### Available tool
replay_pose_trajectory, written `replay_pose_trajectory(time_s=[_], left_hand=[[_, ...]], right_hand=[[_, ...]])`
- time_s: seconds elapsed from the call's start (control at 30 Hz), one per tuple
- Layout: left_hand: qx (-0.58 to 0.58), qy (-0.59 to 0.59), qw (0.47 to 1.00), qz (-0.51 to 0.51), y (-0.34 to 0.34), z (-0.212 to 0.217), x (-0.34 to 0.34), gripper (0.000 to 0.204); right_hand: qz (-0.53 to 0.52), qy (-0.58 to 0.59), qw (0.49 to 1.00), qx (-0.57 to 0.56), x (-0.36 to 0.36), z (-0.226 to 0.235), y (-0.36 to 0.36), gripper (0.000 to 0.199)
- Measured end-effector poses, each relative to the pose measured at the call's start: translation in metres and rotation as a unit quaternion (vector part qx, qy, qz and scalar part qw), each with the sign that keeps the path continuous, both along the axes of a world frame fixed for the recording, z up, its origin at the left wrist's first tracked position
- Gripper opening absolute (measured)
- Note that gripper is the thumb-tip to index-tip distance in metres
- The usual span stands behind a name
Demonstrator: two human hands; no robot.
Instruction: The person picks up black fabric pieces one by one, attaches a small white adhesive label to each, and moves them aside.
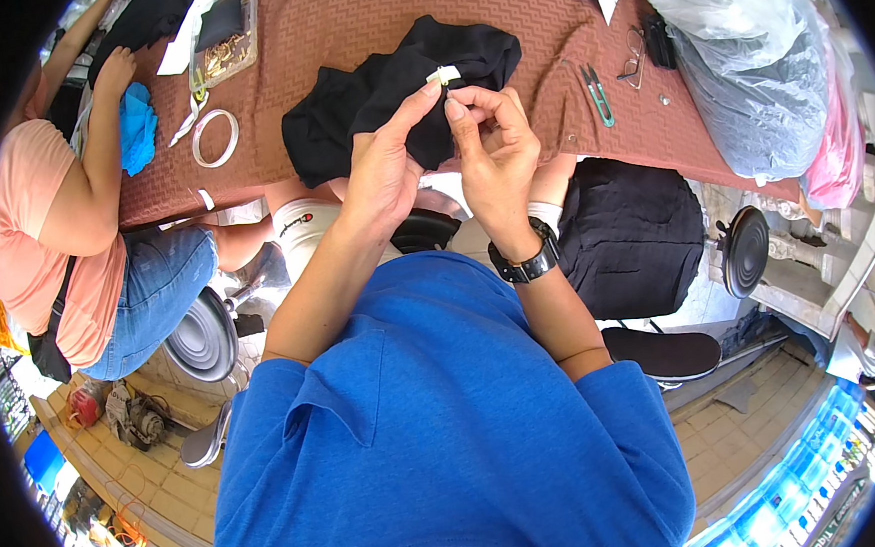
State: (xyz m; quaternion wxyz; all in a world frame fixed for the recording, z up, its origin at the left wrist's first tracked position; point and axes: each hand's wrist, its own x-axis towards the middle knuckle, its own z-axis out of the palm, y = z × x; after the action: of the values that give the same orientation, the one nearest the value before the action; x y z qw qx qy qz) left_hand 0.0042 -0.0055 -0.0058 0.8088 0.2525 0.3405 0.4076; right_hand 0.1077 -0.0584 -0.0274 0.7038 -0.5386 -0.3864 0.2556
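Pinching a small white tag [442, 74] between thumb and forefinger, the left hand [383, 167] is raised at twelve o'clock over a black garment [348, 114] on the brown tablecloth [342, 29]. The right hand [495, 155], fingertips pressed together, is held just beside the tag. Green snips [598, 95] and glasses [634, 58] lie at two o'clock. A white ring [215, 138] lies at ten o'clock, near another person's arm [99, 144].

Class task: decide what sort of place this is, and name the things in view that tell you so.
Probably a small garment or tailoring workshop: a worktable under brown cloth, black fabric, thread snips, and a bagged bundle of cloth.
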Motion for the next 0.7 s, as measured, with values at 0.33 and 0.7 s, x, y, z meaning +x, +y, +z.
replay_pose_trajectory(time_s=[0.33, 0.7], left_hand=[[0.001, 0.008, 1.000, 0.004, -0.0019, 0.0031, 0.0012, 0.027], [0.005, 0.014, 1.000, 0.001, 0.0001, 0.0030, 0.0032, 0.025]], right_hand=[[-0.015, 0.000, 1.000, 0.000, -0.0007, 0.0006, 0.0012, 0.010], [-0.013, 0.010, 1.000, -0.007, 0.0011, 0.0004, 0.0023, 0.010]])
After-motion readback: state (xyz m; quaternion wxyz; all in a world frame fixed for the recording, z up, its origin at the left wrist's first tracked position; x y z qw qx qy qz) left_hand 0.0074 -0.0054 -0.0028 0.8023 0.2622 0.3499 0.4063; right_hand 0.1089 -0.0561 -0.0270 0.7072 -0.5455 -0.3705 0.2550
